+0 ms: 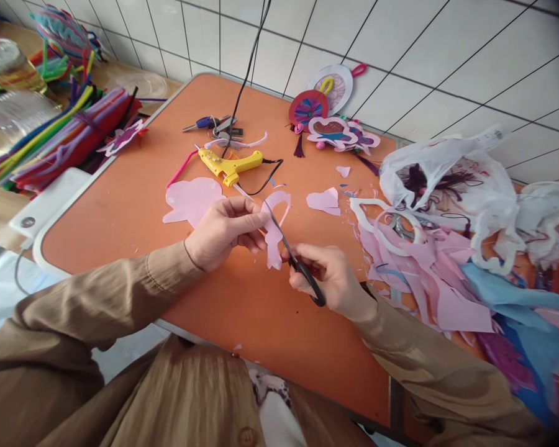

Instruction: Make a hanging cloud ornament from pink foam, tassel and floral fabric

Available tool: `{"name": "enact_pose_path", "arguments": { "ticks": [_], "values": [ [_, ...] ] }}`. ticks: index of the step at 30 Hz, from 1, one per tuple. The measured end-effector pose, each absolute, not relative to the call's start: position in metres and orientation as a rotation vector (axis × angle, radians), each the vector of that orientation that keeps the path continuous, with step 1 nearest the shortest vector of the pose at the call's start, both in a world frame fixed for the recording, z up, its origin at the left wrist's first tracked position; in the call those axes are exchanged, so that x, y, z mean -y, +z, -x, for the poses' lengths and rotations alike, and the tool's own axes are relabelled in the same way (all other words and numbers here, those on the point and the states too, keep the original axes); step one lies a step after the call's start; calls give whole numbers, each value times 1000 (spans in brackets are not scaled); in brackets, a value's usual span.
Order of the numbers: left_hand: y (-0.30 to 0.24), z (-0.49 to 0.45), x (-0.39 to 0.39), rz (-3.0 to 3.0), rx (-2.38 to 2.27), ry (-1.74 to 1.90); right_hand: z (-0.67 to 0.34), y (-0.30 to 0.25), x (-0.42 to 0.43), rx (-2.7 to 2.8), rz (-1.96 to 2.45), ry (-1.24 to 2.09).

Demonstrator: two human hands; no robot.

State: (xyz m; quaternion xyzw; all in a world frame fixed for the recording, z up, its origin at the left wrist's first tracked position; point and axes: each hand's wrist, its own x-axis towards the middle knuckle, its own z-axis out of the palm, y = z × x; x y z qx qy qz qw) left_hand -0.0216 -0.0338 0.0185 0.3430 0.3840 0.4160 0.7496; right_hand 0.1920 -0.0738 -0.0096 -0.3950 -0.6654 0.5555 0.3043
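My left hand [228, 230] pinches a curved strip of pink paper [274, 239] above the orange table [242, 292]. In my right hand [328, 276] are black-handled scissors [307, 276], their blades lying along the pink strip; whether the blades are parted I cannot tell. Just behind my left hand lies a larger pink cutout [193, 200] with a wavy outline. Beyond it rests a yellow glue gun [230, 164] with a black cord. A small pink paper piece [323, 202] lies to the right of the strip.
Bundled coloured pipe cleaners [74, 133] lie at left beside a white power bank [51, 202]. Keys [218, 126] sit near the back. Finished-looking paper ornaments [340, 130] lean by the tiled wall. A plastic bag [447, 167] and pink and blue scraps [451, 292] crowd the right side.
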Motion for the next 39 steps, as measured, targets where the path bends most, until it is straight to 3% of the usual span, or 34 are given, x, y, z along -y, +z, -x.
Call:
{"name": "enact_pose_path", "arguments": {
  "ticks": [39],
  "values": [
    [19, 23, 32, -770, -809, 798, -192, -11, 75, 1817, 1156, 1411]
  ]
}}
